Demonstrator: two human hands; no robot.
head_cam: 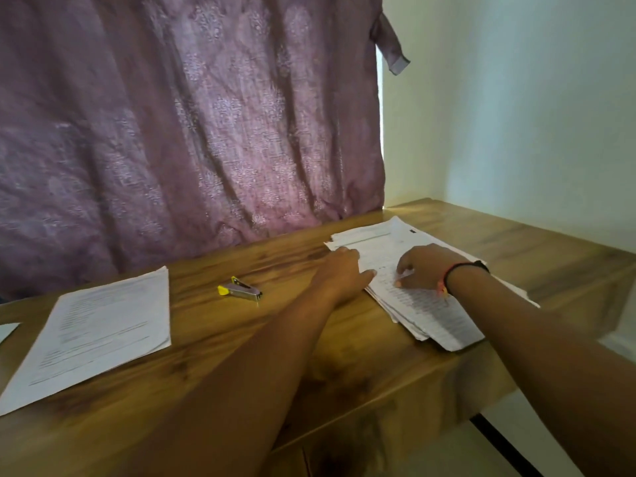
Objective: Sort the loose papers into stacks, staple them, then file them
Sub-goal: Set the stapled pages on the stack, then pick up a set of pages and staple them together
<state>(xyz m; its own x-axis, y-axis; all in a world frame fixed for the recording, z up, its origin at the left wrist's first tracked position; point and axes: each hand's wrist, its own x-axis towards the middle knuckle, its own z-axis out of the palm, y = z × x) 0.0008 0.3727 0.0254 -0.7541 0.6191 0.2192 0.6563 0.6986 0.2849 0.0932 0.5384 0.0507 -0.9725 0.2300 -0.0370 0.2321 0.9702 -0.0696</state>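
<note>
A messy pile of loose printed papers (418, 304) lies on the right part of the wooden table (241, 339). My left hand (340, 273) rests flat at the pile's left edge, fingers spread on the top sheets. My right hand (425, 266), with a black and red band at the wrist, presses on the pile's middle with fingers curled down; I cannot tell if it pinches a sheet. A neat stack of printed papers (93, 335) lies at the left of the table. Between the two lies a small silver stapler with a yellow end (241, 291).
A purple patterned cloth (189, 132) hangs right behind the table's far edge. A white wall (516, 115) closes the right side. A corner of another sheet (7, 330) shows at the far left edge. The table's near right corner drops off below the loose pile.
</note>
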